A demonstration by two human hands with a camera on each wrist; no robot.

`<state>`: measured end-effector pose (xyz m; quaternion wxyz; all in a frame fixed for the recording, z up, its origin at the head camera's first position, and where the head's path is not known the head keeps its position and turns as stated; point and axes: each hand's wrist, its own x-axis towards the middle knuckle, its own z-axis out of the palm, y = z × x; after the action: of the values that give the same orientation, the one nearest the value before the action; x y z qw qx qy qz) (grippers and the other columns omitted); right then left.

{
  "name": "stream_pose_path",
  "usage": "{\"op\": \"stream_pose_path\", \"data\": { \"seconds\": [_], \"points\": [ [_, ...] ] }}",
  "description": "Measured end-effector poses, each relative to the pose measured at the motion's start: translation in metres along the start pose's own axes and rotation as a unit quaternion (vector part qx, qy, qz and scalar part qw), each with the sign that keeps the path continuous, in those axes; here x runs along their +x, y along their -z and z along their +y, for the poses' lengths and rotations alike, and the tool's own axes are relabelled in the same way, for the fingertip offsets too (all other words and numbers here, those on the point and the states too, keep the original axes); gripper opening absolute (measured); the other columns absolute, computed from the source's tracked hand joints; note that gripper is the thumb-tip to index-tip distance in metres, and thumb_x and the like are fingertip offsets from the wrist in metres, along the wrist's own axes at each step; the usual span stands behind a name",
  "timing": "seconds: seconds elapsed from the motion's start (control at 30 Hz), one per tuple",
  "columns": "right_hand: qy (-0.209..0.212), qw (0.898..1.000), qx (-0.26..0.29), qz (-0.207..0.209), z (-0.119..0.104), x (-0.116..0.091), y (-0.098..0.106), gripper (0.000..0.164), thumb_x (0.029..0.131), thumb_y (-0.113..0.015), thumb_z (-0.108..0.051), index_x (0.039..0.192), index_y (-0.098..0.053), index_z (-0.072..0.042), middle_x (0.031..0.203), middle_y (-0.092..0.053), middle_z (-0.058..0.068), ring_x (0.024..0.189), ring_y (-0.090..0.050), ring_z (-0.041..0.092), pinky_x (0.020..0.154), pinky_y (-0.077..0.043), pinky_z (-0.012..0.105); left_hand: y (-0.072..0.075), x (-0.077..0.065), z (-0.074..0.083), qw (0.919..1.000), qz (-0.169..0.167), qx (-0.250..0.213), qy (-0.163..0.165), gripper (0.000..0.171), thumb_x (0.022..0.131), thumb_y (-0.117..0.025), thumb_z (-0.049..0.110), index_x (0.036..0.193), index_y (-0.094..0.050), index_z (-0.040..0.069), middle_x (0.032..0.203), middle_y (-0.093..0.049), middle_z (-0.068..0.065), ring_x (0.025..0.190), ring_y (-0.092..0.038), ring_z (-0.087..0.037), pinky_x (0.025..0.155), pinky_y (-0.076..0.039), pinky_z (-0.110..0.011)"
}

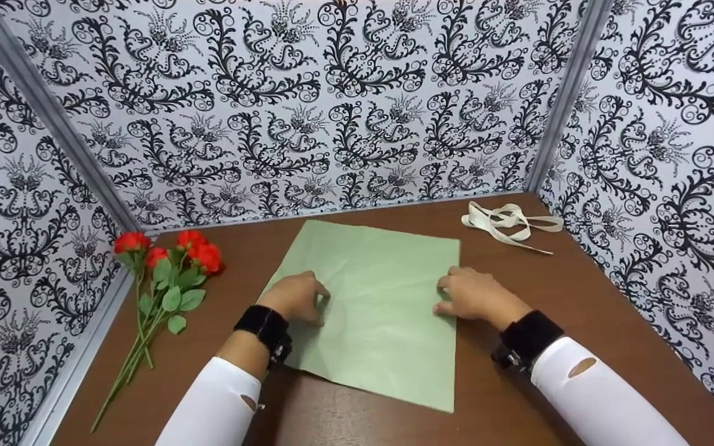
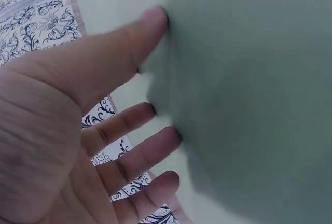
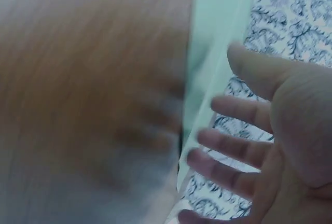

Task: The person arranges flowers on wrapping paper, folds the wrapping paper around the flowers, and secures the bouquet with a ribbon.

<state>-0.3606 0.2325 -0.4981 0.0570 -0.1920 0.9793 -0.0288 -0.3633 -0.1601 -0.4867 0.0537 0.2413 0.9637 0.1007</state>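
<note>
Lying across the middle of the brown surface (image 1: 258, 248), a pale green sheet of paper (image 1: 382, 313) has its far edge toward the back wall (image 1: 307, 111) and one corner reaching to the near right; faint creases run over it. The left hand (image 1: 297, 298) is over the left side of the sheet, its grip wide, with the thumb parted from the fingers and the fingertips at the paper; how firmly they press cannot be told. The right hand (image 1: 476, 296) is at the right edge of the sheet, thumb and forefinger pointing inward. Its grip is wide too, the fingers loosely stretched and spread in the right wrist view, though whether each tip touches the paper cannot be told.

Each wrist wears a black band, the left band (image 1: 262, 327) and the right band (image 1: 530, 337), with white sleeves (image 1: 605, 396) covering the forearms.

On the left of the surface, well apart from the paper, lie red roses (image 1: 171, 298) with green leaves, their blooms toward the far side and their stems toward the near left. At the far right, beyond the right hand, lies a loosely looped cream ribbon (image 1: 487, 224). Black scrollwork patterns the white wall.
</note>
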Motion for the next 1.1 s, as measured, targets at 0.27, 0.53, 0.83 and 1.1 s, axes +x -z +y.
{"op": "stream_pose_path", "data": {
  "seconds": [0.27,0.53,0.83,1.1],
  "points": [
    [0.022,1.0,-0.01,-0.017,-0.011,0.002,0.001,0.062,0.086,-0.081,-0.057,0.133,-0.07,-0.018,0.134,-0.063,0.014,0.123,-0.062,0.041,0.088,-0.053,0.072,-0.002,0.002,0.003,0.9994,-0.013,0.019,0.025,0.047,0.064,-0.101,0.036,0.103,-0.082,0.016,0.104,-0.063,-0.002,0.087,-0.06,-0.019,0.083,-0.058,-0.042],
    [0.057,0.998,0.001,-0.018,0.005,0.022,0.009,0.051,0.087,-0.086,-0.033,0.133,-0.07,-0.017,0.133,-0.072,0.01,0.123,-0.065,0.043,0.096,-0.054,0.068,-0.002,0.006,-0.005,0.9994,-0.01,-0.014,-0.028,0.054,0.078,-0.093,0.029,0.126,-0.075,0.011,0.146,-0.062,-0.013,0.134,-0.06,-0.034,0.113,-0.05,-0.048],
    [0.024,0.996,-0.048,0.067,-0.001,0.031,0.007,0.033,0.09,-0.079,-0.031,0.116,-0.073,-0.012,0.12,-0.065,0.016,0.113,-0.062,0.044,0.087,-0.053,0.07,-0.007,0.003,-0.003,0.9994,-0.021,-0.017,-0.021,0.057,0.08,-0.092,0.032,0.131,-0.074,0.011,0.131,-0.07,-0.012,0.125,-0.064,-0.036,0.108,-0.053,-0.051],
    [0.039,0.999,0.002,-0.01,-0.016,0.019,0.001,0.061,0.088,-0.08,-0.055,0.132,-0.069,-0.014,0.127,-0.065,0.016,0.116,-0.063,0.043,0.097,-0.054,0.062,-0.015,0.006,0.014,0.9995,-0.003,0.03,-0.001,0.063,0.079,-0.088,0.053,0.123,-0.072,0.011,0.116,-0.065,-0.013,0.109,-0.062,-0.037,0.097,-0.056,-0.052]
  ]
}}
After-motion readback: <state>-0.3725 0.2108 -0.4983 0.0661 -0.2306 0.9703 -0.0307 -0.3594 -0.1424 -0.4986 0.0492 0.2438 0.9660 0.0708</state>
